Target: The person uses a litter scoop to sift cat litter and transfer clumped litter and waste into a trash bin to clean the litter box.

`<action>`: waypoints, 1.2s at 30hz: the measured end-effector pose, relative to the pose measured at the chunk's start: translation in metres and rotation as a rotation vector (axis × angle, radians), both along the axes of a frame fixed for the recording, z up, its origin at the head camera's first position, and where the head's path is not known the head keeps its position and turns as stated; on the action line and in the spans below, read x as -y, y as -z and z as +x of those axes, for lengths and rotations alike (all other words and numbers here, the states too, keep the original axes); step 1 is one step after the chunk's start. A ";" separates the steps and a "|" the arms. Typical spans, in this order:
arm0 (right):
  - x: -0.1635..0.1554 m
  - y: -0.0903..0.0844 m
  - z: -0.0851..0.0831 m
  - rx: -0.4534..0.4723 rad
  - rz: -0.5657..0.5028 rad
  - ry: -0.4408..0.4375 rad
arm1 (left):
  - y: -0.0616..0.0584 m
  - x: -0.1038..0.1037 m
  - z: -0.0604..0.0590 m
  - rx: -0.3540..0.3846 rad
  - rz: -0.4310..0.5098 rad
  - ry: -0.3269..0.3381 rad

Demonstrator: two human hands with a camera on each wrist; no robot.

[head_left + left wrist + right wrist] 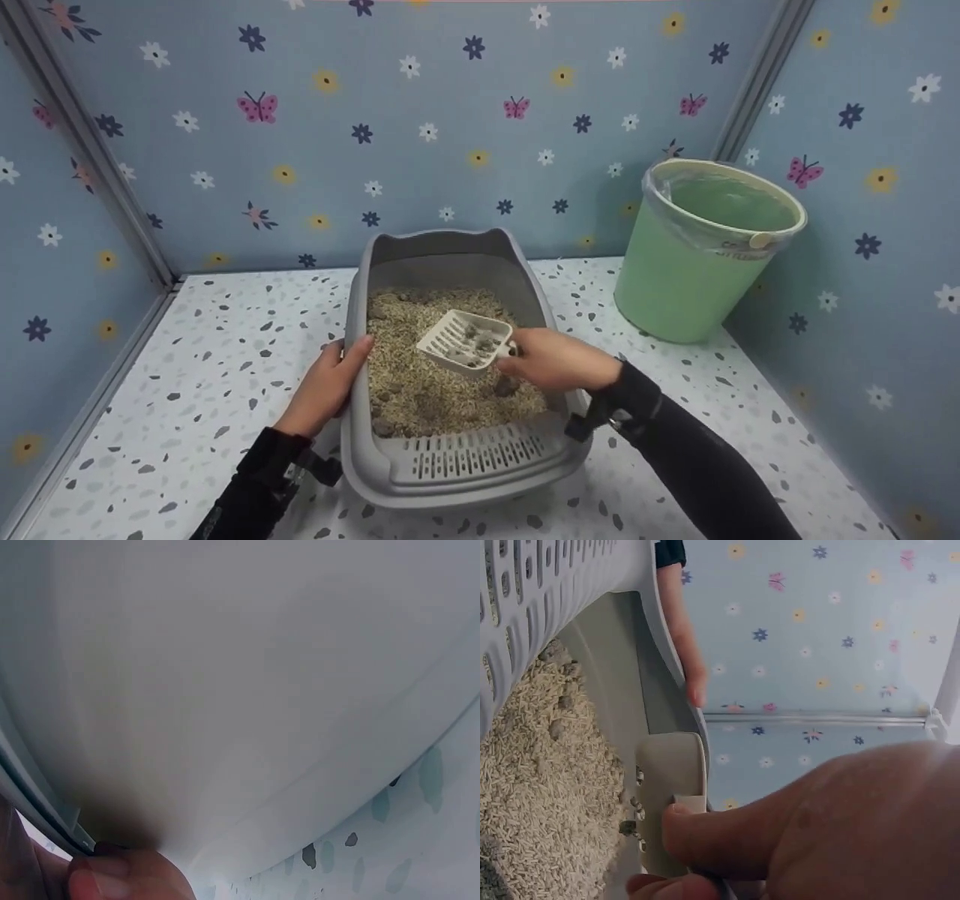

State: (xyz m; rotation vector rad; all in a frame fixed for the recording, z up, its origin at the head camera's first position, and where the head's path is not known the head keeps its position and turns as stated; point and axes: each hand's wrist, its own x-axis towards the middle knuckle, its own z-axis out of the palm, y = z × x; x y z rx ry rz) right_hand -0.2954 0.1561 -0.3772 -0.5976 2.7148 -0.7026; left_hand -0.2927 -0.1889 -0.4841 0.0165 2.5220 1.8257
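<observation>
A grey litter box (471,489) holds tan pellet litter (401,352) with darker clumps scattered through it. My left hand (322,388) grips the box's left rim, the thumb over the edge and the fingers outside; in the left wrist view, curled fingers (127,875) show beneath the rim against the box's outer wall. My right hand (561,361) holds a cream slotted litter scoop (442,341) by its handle, above the litter. Several greyish clumps (481,343) lie in the scoop. In the right wrist view, the thumb (720,840) presses on the scoop's handle end.
A green trash bin (675,277) with a clear liner stands at the back right, beyond the box. Flower-patterned panels (420,172) enclose the back and both sides. The box rests on a white speckled surface (195,405).
</observation>
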 end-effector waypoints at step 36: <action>-0.023 -0.030 -0.018 -0.068 -0.012 0.057 | -0.001 0.001 0.002 -0.008 0.020 0.021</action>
